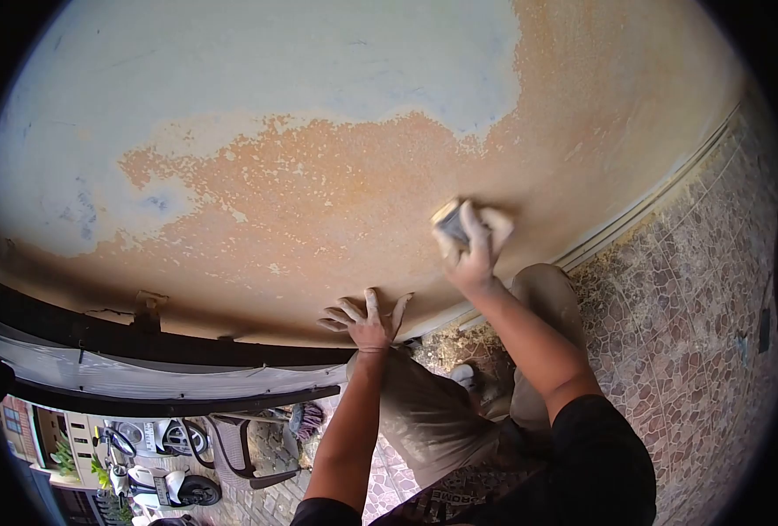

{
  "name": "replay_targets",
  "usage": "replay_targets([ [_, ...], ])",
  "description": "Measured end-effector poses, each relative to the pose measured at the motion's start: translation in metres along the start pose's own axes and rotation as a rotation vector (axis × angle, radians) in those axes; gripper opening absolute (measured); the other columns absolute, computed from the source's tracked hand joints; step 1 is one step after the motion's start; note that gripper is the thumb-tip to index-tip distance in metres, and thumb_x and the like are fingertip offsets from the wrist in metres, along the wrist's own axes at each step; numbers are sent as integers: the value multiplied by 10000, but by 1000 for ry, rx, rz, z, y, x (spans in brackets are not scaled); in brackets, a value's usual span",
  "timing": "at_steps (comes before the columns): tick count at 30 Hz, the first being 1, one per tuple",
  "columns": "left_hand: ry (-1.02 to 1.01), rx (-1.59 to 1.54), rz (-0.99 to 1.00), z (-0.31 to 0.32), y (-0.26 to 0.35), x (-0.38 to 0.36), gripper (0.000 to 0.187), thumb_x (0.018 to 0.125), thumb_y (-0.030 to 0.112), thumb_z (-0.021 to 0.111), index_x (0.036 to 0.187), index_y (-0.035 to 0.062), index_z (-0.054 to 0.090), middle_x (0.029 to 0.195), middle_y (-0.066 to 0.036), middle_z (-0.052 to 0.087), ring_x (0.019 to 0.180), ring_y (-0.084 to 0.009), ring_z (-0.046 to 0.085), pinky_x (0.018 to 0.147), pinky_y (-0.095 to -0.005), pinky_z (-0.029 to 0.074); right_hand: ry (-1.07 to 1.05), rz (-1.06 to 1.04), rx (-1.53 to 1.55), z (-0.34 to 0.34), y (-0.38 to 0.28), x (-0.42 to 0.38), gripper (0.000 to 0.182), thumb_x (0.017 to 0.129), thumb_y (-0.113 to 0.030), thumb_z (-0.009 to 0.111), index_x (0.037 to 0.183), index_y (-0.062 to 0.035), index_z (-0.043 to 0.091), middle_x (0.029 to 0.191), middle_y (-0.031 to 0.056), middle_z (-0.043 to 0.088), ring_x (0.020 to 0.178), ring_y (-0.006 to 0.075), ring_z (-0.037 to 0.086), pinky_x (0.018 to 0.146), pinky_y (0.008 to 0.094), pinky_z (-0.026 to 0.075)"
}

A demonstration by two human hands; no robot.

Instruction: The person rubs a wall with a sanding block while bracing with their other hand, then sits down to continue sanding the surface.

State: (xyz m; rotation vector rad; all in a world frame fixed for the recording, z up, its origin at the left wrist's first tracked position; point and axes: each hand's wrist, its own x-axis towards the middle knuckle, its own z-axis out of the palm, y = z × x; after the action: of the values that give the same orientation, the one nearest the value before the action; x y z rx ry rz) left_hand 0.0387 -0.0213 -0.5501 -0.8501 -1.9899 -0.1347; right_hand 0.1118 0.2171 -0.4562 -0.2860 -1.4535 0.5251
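My right hand (476, 247) is wrapped round a small sanding block (448, 219), dark on one face with a pale yellowish edge. The block rests against the wall (319, 193), and both it and the hand are slightly blurred. Bare orange-brown patches show on that wall beside pale blue-grey paint with ragged, flaking edges. Lower and to the left, my left hand (369, 326) lies on the wall with its fingers spread and nothing in it. Pale dust coats the fingers of both hands.
Dust and flakes cover the stone-patterned tile floor (652, 324) along the wall's base. My knees are close to the wall. A dark-edged ledge (161, 355) runs along the left. Beyond it are a brown chair (235, 451) and a white motorbike (165, 486).
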Motion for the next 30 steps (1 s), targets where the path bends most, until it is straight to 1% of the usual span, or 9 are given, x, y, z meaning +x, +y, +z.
replay_targets([
  [4, -29, 18, -11, -1, -1, -1, 1108, 716, 790, 743, 1569, 230, 311, 1649, -348, -13, 1464, -665, -86, 1046, -868, -28, -395, -287, 7, -18, -15, -50, 629, 776, -334, 883, 1351, -259, 638, 1080, 1, 527, 1004, 207, 485, 896, 397, 356],
  [8, -35, 23, -28, -3, -1, -1, 1090, 710, 786, 752, 1546, 214, 350, 1646, -349, -9, 1459, -671, -80, 1046, -869, -12, 108, 169, 107, 0, -5, 42, 610, 868, -208, 828, 1398, -49, 570, 1219, 108, 473, 1068, 235, 501, 865, 401, 464],
  [11, 11, 22, 35, -2, -1, 1, 1173, 676, 788, 778, 1562, 169, 322, 1624, -384, 20, 1440, -704, -33, 1037, -875, 8, 152, 147, -81, -3, 13, 58, 575, 922, -124, 748, 1421, 8, 496, 1219, 129, 433, 1012, 234, 534, 800, 364, 543],
  [16, -16, 5, 4, -1, -2, 0, 1176, 688, 783, 772, 1570, 167, 296, 1624, -388, 20, 1445, -694, -75, 1032, -877, -20, -390, -343, 41, -23, 5, -46, 565, 885, -174, 790, 1365, -31, 527, 1209, 131, 420, 1086, 284, 477, 920, 417, 455],
  [18, -45, 28, 0, -4, -3, 1, 1185, 685, 780, 776, 1574, 172, 282, 1619, -397, 17, 1445, -692, -86, 1039, -871, -19, -204, -170, 15, -14, 9, -33, 663, 809, -271, 872, 1380, -113, 576, 1175, 92, 475, 1060, 257, 461, 927, 429, 348],
  [21, -25, 45, 12, -2, -4, -2, 1188, 686, 777, 778, 1579, 178, 274, 1622, -396, 3, 1448, -689, -85, 1042, -870, -14, 84, 267, -14, -16, 16, 59, 550, 984, -106, 664, 1461, 29, 426, 1306, 183, 405, 1063, 263, 546, 847, 389, 561],
  [23, -41, 31, 3, -5, -2, -8, 1186, 692, 777, 774, 1584, 179, 269, 1624, -395, -4, 1448, -689, -84, 1040, -872, -11, 123, 276, -120, -14, 24, 48, 592, 964, -124, 697, 1461, 37, 419, 1282, 172, 416, 1076, 255, 534, 839, 395, 561],
  [27, -14, 25, 8, -1, -2, 0, 1170, 710, 776, 757, 1592, 176, 276, 1633, -384, -38, 1451, -682, -99, 1032, -876, -24, -411, -225, 52, -21, -7, -74, 612, 833, -244, 849, 1386, -158, 601, 1156, 41, 515, 1054, 221, 509, 941, 437, 368],
  [30, -71, 13, 9, -4, -4, -3, 1148, 723, 769, 751, 1588, 169, 293, 1641, -372, -53, 1454, -671, -128, 1043, -858, -67, -284, -240, 41, -2, -15, -55, 612, 802, -287, 865, 1366, -233, 633, 1099, -26, 536, 1070, 191, 492, 932, 437, 325],
])
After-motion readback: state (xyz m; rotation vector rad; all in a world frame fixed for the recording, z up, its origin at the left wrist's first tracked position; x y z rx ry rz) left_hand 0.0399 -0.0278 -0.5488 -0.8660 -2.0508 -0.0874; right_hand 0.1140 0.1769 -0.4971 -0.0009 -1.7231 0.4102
